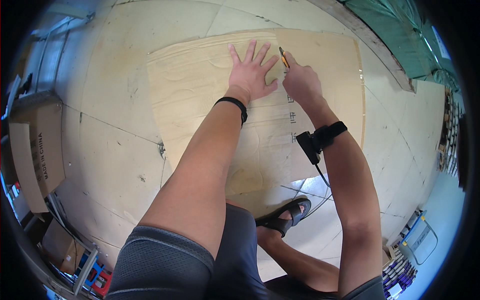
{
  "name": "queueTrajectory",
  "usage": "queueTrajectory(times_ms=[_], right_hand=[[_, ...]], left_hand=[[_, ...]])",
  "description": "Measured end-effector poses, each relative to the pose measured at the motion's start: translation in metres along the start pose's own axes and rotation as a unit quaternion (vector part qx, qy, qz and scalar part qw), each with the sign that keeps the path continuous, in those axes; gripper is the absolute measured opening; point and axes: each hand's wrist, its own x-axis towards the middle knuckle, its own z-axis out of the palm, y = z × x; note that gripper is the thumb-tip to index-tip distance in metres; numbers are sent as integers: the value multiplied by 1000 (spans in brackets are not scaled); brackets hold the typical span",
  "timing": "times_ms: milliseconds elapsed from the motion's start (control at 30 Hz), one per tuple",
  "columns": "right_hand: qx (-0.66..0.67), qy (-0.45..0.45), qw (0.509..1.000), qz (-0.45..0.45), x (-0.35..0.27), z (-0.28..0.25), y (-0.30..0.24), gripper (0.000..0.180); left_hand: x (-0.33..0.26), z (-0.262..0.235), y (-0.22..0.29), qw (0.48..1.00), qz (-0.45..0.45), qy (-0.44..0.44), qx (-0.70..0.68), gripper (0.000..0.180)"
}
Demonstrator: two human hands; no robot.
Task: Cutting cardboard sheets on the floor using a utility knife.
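Note:
A large flattened cardboard sheet (195,95) lies on the tiled floor in front of me. My left hand (251,75) presses flat on its upper middle, fingers spread, holding nothing. Just to the right, my right hand (302,82) is closed around a box cutter (284,57) with a yellow-orange and black body. The cutter's tip points away from me, close to a straight vertical line where the sheet's two shades of brown meet. Whether the blade touches the cardboard I cannot tell. Dark printed characters run down beside that line, partly covered by my right hand.
A sandalled foot (289,216) stands by the sheet's near edge. An open cardboard box (47,145) is at the left. At the upper right lies a wooden beam (380,50) beside green sheeting (395,25). A cable hangs from a black device (309,146) on my right forearm.

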Motion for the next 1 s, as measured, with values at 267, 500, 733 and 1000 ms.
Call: queueTrajectory(times_ms=[267,500,733,1000], right_hand=[[-7,1,1000,1,-7,4,7,52],[-3,4,1000,5,-19,6,11,51],[-2,3,1000,4,-30,5,14,51],[2,-2,1000,22,-43,10,16,49]], left_hand=[[1,-1,2,1000,3,0,-4,69],[0,1,1,1000,2,5,-7,70],[1,0,2,1000,-1,5,-3,72],[0,0,3,1000,-2,-4,2,72]])
